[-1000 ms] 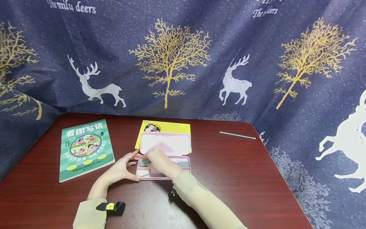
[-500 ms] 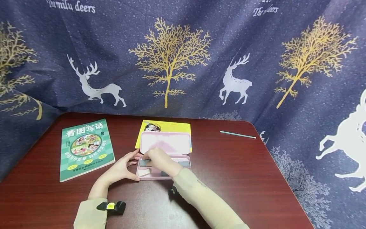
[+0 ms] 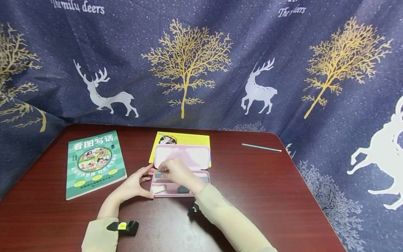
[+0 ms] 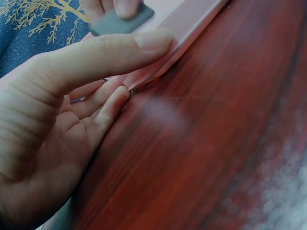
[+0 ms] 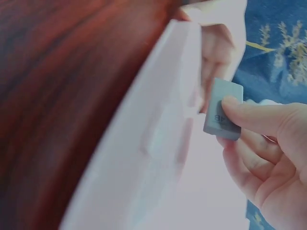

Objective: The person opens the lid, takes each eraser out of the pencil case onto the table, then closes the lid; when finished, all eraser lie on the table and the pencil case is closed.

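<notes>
A pink pencil case [image 3: 182, 157] lies with its lid raised at the middle of the table. My left hand [image 3: 135, 183] grips its left end, thumb at the front corner and fingers at the back. Between thumb and fingers my right hand [image 3: 177, 172] pinches a grey-green eraser [image 5: 223, 108] marked 4B, held over the case's left part; the left wrist view shows this eraser [image 4: 120, 23] just beyond the left thumb. In the front compartment sit a whitish block [image 3: 158, 189] and a dark rounded object [image 3: 183, 189]. A greyish piece [image 3: 204, 179] lies at the back right, partly behind the right hand.
Behind the raised lid, a yellow book [image 3: 192, 139] lies partly covered. A green book [image 3: 96, 164] is on the left of the dark red table [image 3: 267, 210]. A pale teal pencil [image 3: 261, 147] lies at the far right, before a patterned curtain [image 3: 220, 87].
My right hand has risen slightly and shifted a little to the right with the eraser, uncovering more of the dark rounded object. The left hand stays at the case's end.
</notes>
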A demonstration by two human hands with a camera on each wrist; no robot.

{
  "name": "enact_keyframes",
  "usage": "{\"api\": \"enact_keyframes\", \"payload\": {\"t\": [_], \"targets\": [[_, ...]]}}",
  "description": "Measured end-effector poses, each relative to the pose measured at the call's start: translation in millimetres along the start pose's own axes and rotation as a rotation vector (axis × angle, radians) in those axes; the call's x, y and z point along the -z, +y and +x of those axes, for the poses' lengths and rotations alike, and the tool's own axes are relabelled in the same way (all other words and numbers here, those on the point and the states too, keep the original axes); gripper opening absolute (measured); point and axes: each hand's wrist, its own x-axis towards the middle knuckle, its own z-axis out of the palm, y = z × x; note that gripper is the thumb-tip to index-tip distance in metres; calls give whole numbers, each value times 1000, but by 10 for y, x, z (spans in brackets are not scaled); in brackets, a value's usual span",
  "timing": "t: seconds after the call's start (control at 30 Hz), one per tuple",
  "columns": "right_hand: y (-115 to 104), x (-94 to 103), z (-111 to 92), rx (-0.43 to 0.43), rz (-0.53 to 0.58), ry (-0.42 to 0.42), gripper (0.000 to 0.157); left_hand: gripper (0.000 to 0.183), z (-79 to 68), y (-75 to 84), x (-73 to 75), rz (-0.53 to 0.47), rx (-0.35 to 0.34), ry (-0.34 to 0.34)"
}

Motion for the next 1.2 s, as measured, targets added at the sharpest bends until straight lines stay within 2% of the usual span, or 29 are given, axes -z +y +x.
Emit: {"api": "enact_keyframes", "payload": {"t": [0.2, 0.47, 0.73, 0.87, 1.2], "targets": [[71, 218, -139, -22, 40, 68, 16, 112, 10, 3, -11, 6, -7, 7], [286, 426, -374, 15, 43, 207, 13, 113, 6, 27, -6, 8, 40, 5], [591, 594, -673, -48, 41, 306, 14, 114, 17, 43, -20, 22, 84, 5], [789, 630, -800, -113, 41, 297, 13, 114, 30, 57, -15, 12, 76, 5], [1087, 695, -1078, -252, 101, 170, 11, 112, 6, 56, 2, 5, 45, -3]]}}
